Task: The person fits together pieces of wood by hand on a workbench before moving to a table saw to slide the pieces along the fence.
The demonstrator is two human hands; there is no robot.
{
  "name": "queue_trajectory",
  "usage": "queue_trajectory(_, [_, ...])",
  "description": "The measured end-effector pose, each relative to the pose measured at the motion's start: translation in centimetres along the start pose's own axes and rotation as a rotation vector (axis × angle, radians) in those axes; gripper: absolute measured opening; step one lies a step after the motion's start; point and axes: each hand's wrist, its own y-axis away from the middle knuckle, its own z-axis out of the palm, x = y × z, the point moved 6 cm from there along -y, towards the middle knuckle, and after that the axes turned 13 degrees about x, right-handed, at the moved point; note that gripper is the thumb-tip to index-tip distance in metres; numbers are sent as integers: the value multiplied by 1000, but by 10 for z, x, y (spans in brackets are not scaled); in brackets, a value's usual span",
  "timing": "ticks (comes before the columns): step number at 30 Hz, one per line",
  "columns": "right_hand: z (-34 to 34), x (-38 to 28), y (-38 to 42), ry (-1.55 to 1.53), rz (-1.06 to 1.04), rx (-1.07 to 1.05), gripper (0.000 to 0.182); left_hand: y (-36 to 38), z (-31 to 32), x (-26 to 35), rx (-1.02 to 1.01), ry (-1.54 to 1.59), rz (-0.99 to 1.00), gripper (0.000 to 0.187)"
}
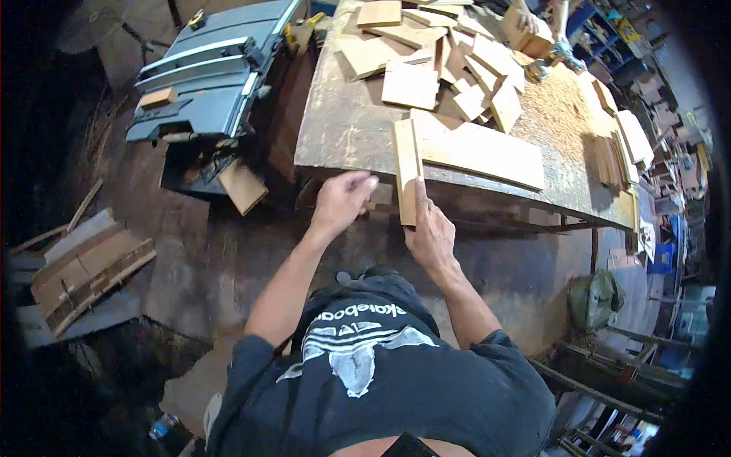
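My right hand [432, 234] grips the near end of a narrow wooden piece [406, 167], with a finger stretched along its side. The piece reaches past the table's front edge, and its far end overlaps a long pale board [483, 154] lying on the tabletop. To the left of it, my left hand [344, 199] is held apart from the wood. Its fingers are curled together near the table edge, and what they hold, if anything, is too small to make out.
Wood offcuts [411, 84] lie heaped on the worktable [327, 133], beside a pile of sawdust [560, 107]. Another person's hand [525, 21] rests on a wooden block at the far side. A table saw [205, 72] stands at left; scrap wood [95, 274] lies on the floor.
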Motion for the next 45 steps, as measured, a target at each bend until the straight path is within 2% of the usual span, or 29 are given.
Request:
queue_trajectory(2, [4,-13,5,-87,-105,0,107,-13,5,15,-57,-20,-24,39])
queue_trajectory(4, [2,-16,9,-167,-85,10,107,-17,15,19,-97,-44,-73,38])
queue_trajectory(6, [4,-10,13,-308,-3,-7,107,-17,18,19,-130,-29,-29,36])
queue_trajectory(7, [3,-6,13,-308,7,-3,107,-18,19,23,-145,-12,18,34])
queue_trajectory(8, [2,-4,14,-303,-19,9,106,-14,23,19,-165,139,-120,32])
queue_trajectory(18, [-4,-2,8,-287,-31,-3,103,-21,27,26,-176,70,-67,31])
queue_trajectory(26, [-9,-7,-3,-413,37,-93,101,-26,26,16,-199,263,-173,31])
queue_trajectory(28, [-10,-11,-6,-451,14,-100,101,-28,24,13,-204,266,-160,30])
queue_trajectory(30, [-9,-14,-8,-531,103,-134,101,-30,22,9,-203,271,-146,29])
queue_trajectory(33, [-10,-20,-10,-581,56,-113,100,-30,18,9,-203,273,-70,28])
queue_trajectory(34, [-7,-20,-10,-614,106,-181,96,-28,17,9,-214,279,-45,29])
queue_trajectory(35, [-5,-22,-7,-621,80,-207,96,-24,13,6,-212,284,-27,29])
queue_trajectory(37, [8,-26,-11,-911,155,-191,93,-8,5,11,-143,228,-24,31])
queue_trajectory(38, [17,-34,-11,-1142,317,-278,89,-7,2,1,-124,234,-8,33])
queue_trajectory(39, [18,-43,-16,-1172,329,-330,85,-4,-5,-9,-130,217,69,36])
queue_trajectory(41, [28,-50,-9,-1048,368,-382,84,10,-11,-26,-59,328,-45,41])
queue_trajectory(43, [48,-62,-7,-919,141,-273,84,23,-27,-31,20,338,-34,45])
queue_trajectory(45, [68,-82,-3,-979,169,-356,85,31,-39,-43,54,449,-2,50])
